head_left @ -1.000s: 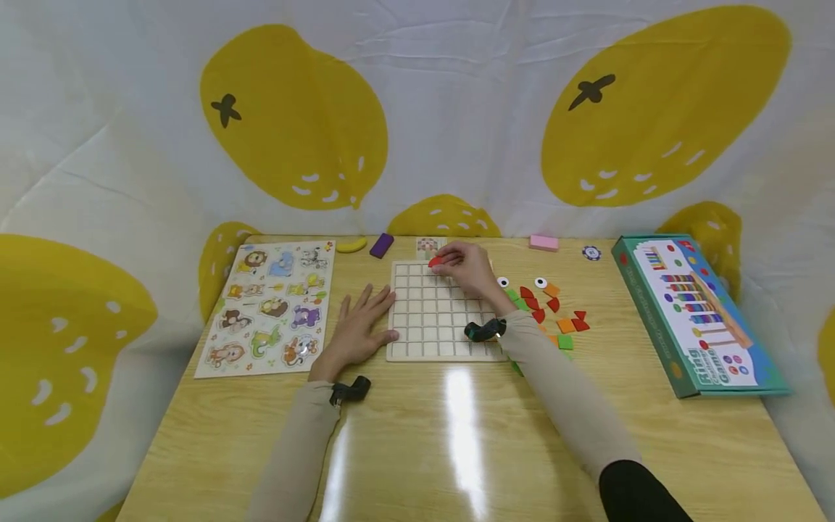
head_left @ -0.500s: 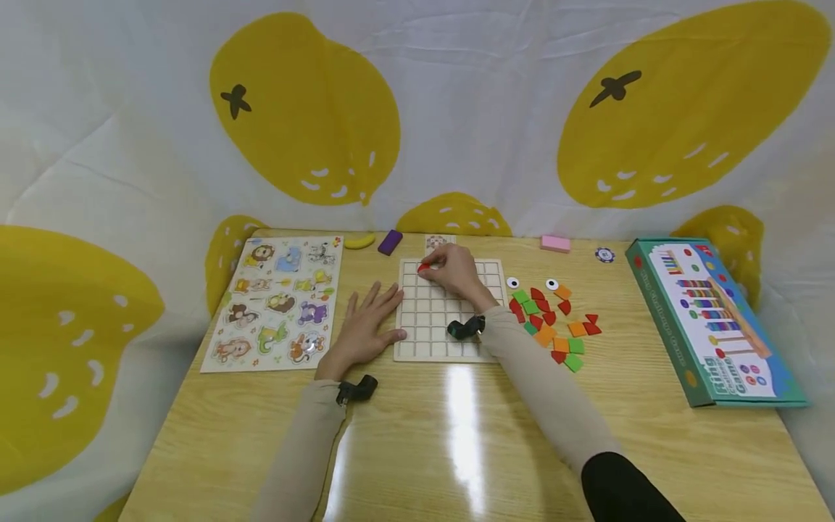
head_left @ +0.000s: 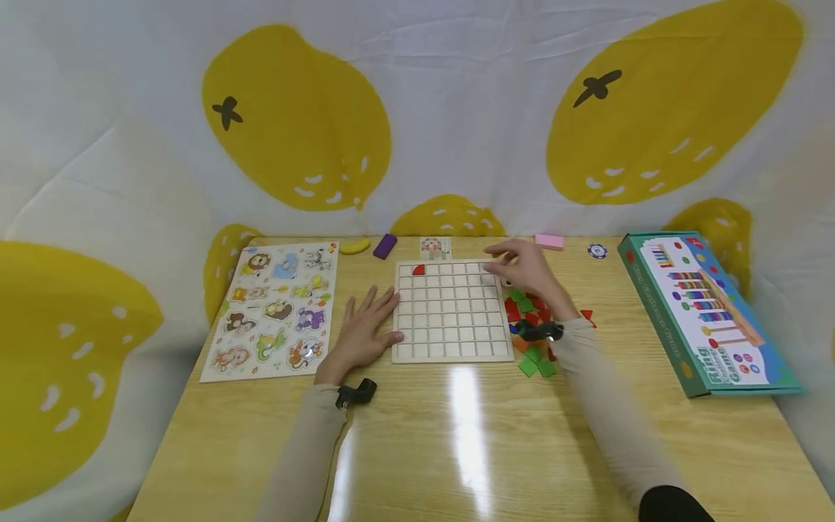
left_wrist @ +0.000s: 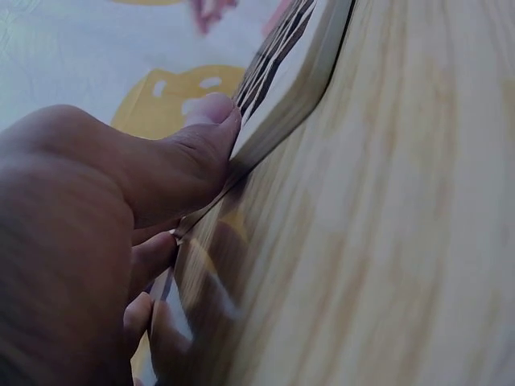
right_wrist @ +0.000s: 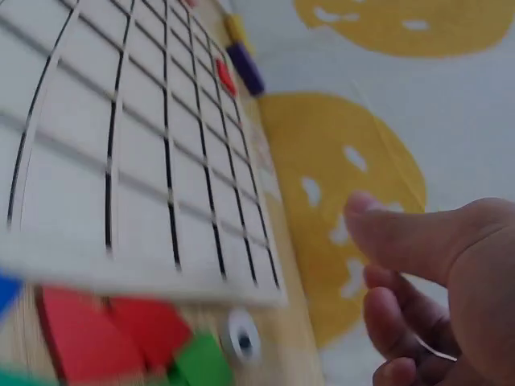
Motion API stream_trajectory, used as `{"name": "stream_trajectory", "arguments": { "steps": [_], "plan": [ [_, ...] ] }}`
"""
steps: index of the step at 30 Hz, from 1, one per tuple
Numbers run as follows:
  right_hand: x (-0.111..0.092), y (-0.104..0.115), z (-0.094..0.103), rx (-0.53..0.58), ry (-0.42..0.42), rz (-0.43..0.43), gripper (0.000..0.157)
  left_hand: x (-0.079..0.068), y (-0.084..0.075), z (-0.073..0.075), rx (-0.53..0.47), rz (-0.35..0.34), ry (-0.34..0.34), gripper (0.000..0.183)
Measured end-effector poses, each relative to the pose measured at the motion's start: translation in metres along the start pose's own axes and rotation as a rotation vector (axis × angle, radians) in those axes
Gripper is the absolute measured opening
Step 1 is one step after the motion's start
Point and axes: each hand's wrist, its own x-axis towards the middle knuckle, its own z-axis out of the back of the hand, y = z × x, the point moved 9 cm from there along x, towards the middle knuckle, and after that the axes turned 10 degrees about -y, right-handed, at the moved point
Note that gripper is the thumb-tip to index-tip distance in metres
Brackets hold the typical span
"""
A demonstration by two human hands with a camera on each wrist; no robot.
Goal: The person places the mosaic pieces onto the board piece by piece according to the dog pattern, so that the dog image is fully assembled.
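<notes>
A pale wooden grid board (head_left: 451, 360) lies on the table, with one red quarter-round piece (head_left: 419, 270) in a cell of its top row near the left. My left hand (head_left: 362, 335) rests flat by the board's left side, fingers spread, its thumb (left_wrist: 189, 157) touching the edge. Over the board's far right corner is my right hand (head_left: 527, 274), fingers apart and holding nothing. Beneath and beside that hand lie loose red pieces (head_left: 513, 310) and green squares (head_left: 528, 367), partly hidden by the wrist. A white eye disc (right_wrist: 242, 336) shows beside the board in the right wrist view.
A picture card (head_left: 435, 249) lies behind the board. To the left is an animal puzzle (head_left: 274, 342). Along the back are a toy banana (head_left: 355, 246), a purple block (head_left: 385, 246), a pink block (head_left: 549, 241) and a chip (head_left: 596, 251). A game box (head_left: 707, 312) stands right.
My right hand carried the red piece left, set it in a top-row cell and let go. It has since moved right, to the board's far right corner. My left hand stayed put.
</notes>
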Motion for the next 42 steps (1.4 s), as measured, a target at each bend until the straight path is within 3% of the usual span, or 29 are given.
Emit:
{"name": "stream_trajectory", "arguments": {
  "steps": [5,11,20,23,26,30,35,38,42],
  "plan": [
    [-0.026,-0.049,0.053,-0.25,0.028,-0.11,0.038,-0.007,0.007,0.007,-0.018,0.029,-0.017,0.076],
    [-0.046,-0.083,0.063,-0.379,0.109,-0.219,0.043,-0.009,0.014,0.01,-0.035,0.043,-0.043,0.076],
    [-0.048,-0.102,0.065,-0.322,0.145,-0.264,0.038,-0.006,0.014,0.01,-0.06,0.028,-0.107,0.076],
    [-0.049,-0.102,0.07,-0.247,0.139,-0.302,0.041,-0.006,0.014,0.009,-0.071,0.058,-0.129,0.074],
    [-0.046,-0.087,0.069,-0.091,0.108,-0.306,0.045,-0.008,0.014,0.009,-0.079,0.098,-0.145,0.073],
    [-0.03,-0.053,0.048,0.146,0.04,-0.245,0.045,-0.01,0.008,0.009,-0.073,0.098,-0.15,0.07],
    [-0.004,-0.02,-0.006,0.311,-0.021,-0.182,0.042,-0.011,0.002,0.006,-0.031,0.112,-0.133,0.069],
    [0.009,-0.005,-0.04,0.339,-0.029,-0.158,0.042,-0.01,-0.002,0.004,-0.027,0.126,-0.135,0.069],
    [0.021,0.011,-0.074,0.243,-0.019,-0.083,0.036,-0.006,-0.009,0.0,-0.026,0.117,-0.139,0.069]
  ]
}}
